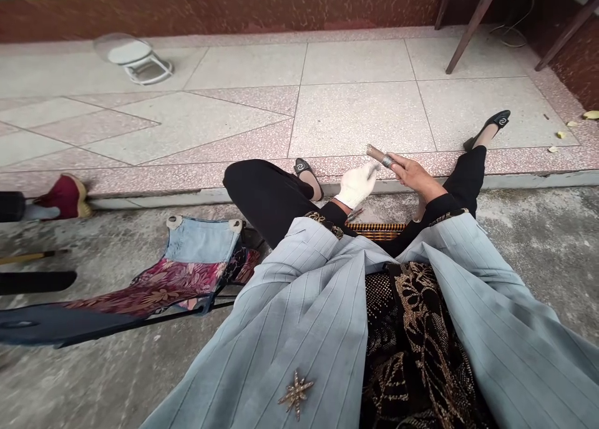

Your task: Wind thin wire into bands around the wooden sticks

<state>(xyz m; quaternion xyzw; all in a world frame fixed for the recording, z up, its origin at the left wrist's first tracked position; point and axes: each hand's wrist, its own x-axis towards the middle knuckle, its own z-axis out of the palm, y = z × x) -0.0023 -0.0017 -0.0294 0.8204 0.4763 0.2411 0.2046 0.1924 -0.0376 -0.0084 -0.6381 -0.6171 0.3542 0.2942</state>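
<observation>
Right hand (414, 173): bare, fingers closed on the near end of a stick (376, 154), thumb along it. Left hand (358, 184): in a white glove, just beside the stick. Fingers look curled, but can't tell if they pinch anything; a grey patch at the fingertips is too small to read.

Stick is in the air between the knees, tilted, far end up and to the left. Brownish, with wire (388, 161) wound round it ahead of the right fingers. Far end looks rough or frayed.

Handling, my read: light, stiff, not fragile. Bare shaft may be a bit slick; the wire should give grip but could scratch skin. Best hold is the near end, behind the wire. Keep off the frayed tip. Gloved hand suits the rough parts.

Below the left wrist: small metal piece (355, 215), can't identify. Under the hands, a yellow-black woven strip (377, 231).

Further out: patchwork folding chair (201, 242) on concrete, another person's maroon shoe (70, 195) at the left edge, white stool (131, 53) on the tiles (355, 114).
</observation>
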